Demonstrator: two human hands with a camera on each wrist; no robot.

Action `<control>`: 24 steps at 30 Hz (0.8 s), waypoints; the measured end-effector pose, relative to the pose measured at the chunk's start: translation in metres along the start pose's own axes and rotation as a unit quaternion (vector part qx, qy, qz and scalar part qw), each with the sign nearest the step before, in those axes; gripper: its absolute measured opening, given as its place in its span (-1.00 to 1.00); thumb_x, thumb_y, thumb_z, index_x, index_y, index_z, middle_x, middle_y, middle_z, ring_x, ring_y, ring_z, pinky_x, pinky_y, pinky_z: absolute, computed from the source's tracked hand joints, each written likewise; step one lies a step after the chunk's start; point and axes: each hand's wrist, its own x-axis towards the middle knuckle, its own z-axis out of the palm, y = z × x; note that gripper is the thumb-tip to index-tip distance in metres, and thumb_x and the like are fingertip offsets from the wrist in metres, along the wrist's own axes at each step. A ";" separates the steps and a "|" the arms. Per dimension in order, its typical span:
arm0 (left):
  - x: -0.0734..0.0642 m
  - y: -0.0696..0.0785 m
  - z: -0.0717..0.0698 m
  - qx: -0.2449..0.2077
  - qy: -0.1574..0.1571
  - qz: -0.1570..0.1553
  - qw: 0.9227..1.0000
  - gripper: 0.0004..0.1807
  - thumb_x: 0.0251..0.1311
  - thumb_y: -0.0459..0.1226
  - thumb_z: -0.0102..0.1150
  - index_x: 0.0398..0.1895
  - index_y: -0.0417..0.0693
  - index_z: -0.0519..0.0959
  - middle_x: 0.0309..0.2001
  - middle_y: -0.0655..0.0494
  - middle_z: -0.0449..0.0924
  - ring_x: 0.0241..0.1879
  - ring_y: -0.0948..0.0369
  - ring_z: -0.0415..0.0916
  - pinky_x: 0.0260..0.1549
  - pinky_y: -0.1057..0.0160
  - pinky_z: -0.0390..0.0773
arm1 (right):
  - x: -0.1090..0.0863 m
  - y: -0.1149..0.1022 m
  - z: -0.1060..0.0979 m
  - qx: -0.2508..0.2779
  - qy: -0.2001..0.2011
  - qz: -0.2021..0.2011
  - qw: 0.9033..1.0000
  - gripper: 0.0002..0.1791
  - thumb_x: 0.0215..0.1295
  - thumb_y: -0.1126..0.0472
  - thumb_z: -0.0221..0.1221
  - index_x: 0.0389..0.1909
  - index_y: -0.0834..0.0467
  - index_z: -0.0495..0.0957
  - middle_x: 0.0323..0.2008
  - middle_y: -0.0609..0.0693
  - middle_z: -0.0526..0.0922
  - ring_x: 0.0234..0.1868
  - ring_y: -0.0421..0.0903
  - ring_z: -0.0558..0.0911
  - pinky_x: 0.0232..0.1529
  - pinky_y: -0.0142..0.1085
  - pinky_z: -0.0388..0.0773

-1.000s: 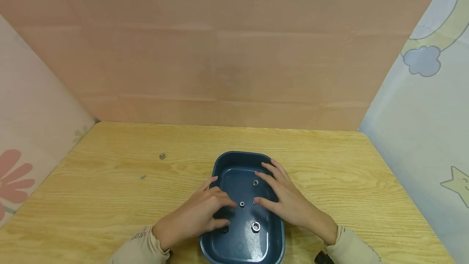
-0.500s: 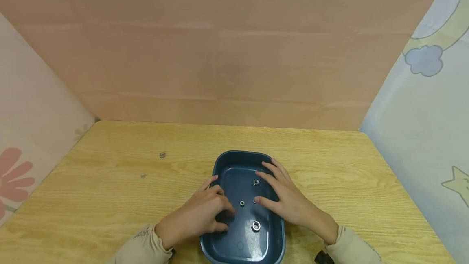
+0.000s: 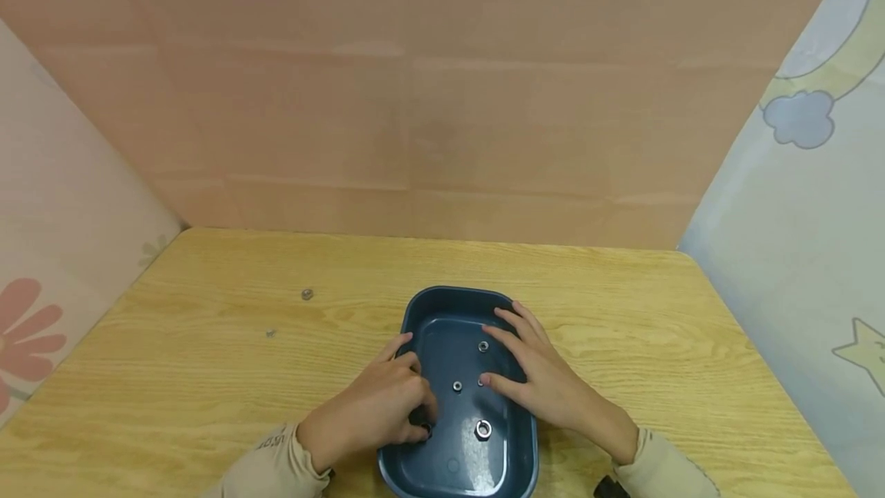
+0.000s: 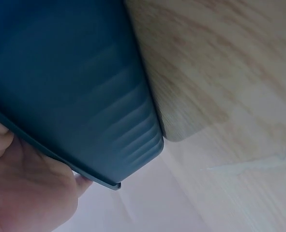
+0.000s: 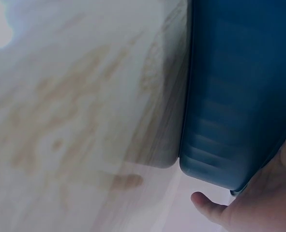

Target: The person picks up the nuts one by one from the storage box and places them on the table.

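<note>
A dark blue plastic tray (image 3: 452,329) stands on the table with metal hex nuts on its floor. My left hand (image 3: 376,406) reaches over its left rim; thumb and curled index finger pinch a dark-looking nut (image 3: 427,430), partly hidden by them. The little finger lies along the rim. My right hand (image 3: 549,383) rests over the right rim with spread fingers, the thumb tip right at a small nut (image 3: 480,383). A large nut (image 3: 483,429), a small one (image 3: 457,386) and a medium one (image 3: 483,346) lie apart. Both wrist views show the tray's outer wall (image 4: 99,111).
Two small metal nuts lie on the wooden table (image 3: 622,313) left of the tray: a larger one (image 3: 307,294) and a smaller one (image 3: 270,333). A brown panel (image 3: 415,121) rises behind the table, with patterned walls on both sides.
My left index finger has curled in toward the thumb, closing around the nut at the tray's left side. The right hand, tray and other nuts have stayed put.
</note>
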 end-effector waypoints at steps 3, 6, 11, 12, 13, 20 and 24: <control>0.000 0.001 -0.001 -0.005 -0.004 -0.001 1.000 -0.86 -0.14 -0.06 0.57 -0.49 0.36 0.76 -0.45 0.52 0.68 -0.26 0.39 0.36 0.45 -0.19 0.05 | 0.000 0.000 0.001 0.002 0.000 0.001 1.000 -0.28 0.28 -0.11 0.27 0.39 0.09 0.38 0.54 0.09 0.12 0.59 0.20 -0.12 0.36 0.39 0.14; 0.000 0.001 -0.002 -0.003 -0.006 -0.001 1.000 -0.86 -0.15 -0.06 0.58 -0.49 0.35 0.76 -0.48 0.52 0.67 -0.28 0.40 0.35 0.45 -0.19 0.05 | 0.000 0.000 0.001 0.003 0.002 0.003 1.000 -0.28 0.28 -0.11 0.27 0.39 0.09 0.38 0.54 0.09 0.12 0.59 0.20 -0.13 0.36 0.39 0.13; 0.000 0.002 -0.002 0.005 -0.005 0.006 1.000 -0.85 -0.17 -0.07 0.59 -0.50 0.34 0.76 -0.52 0.51 0.66 -0.30 0.40 0.36 0.44 -0.21 0.07 | -0.001 0.000 0.001 0.005 0.004 0.002 1.000 -0.28 0.27 -0.10 0.28 0.39 0.10 0.38 0.54 0.10 0.12 0.59 0.21 -0.12 0.35 0.39 0.14; 0.000 0.002 -0.002 0.005 -0.006 0.006 1.000 -0.85 -0.17 -0.07 0.59 -0.50 0.34 0.76 -0.53 0.51 0.65 -0.30 0.40 0.36 0.44 -0.22 0.07 | -0.001 0.000 0.001 0.005 0.004 0.001 1.000 -0.28 0.27 -0.10 0.28 0.39 0.10 0.38 0.54 0.10 0.12 0.59 0.21 -0.12 0.35 0.39 0.14; 0.001 0.002 -0.003 0.005 -0.008 0.006 1.000 -0.84 -0.18 -0.08 0.59 -0.50 0.34 0.76 -0.53 0.51 0.65 -0.30 0.40 0.37 0.44 -0.22 0.07 | -0.001 0.000 0.001 0.004 0.005 0.000 1.000 -0.28 0.27 -0.10 0.28 0.39 0.10 0.38 0.54 0.10 0.12 0.59 0.21 -0.12 0.35 0.39 0.14; 0.000 0.003 -0.004 0.005 -0.016 0.002 1.000 -0.85 -0.17 -0.09 0.60 -0.50 0.33 0.76 -0.56 0.50 0.63 -0.32 0.40 0.37 0.44 -0.24 0.06 | 0.000 0.000 0.001 0.001 0.007 -0.005 1.000 -0.29 0.27 -0.08 0.28 0.39 0.10 0.38 0.54 0.10 0.13 0.59 0.21 -0.11 0.35 0.39 0.15; 0.000 0.002 -0.003 0.001 -0.011 0.003 1.000 -0.87 -0.12 -0.09 0.57 -0.50 0.32 0.75 -0.57 0.51 0.61 -0.31 0.40 0.38 0.45 -0.23 0.06 | 0.000 0.000 0.001 0.000 0.008 -0.005 1.000 -0.29 0.27 -0.09 0.28 0.39 0.10 0.38 0.53 0.10 0.13 0.59 0.21 -0.11 0.35 0.39 0.15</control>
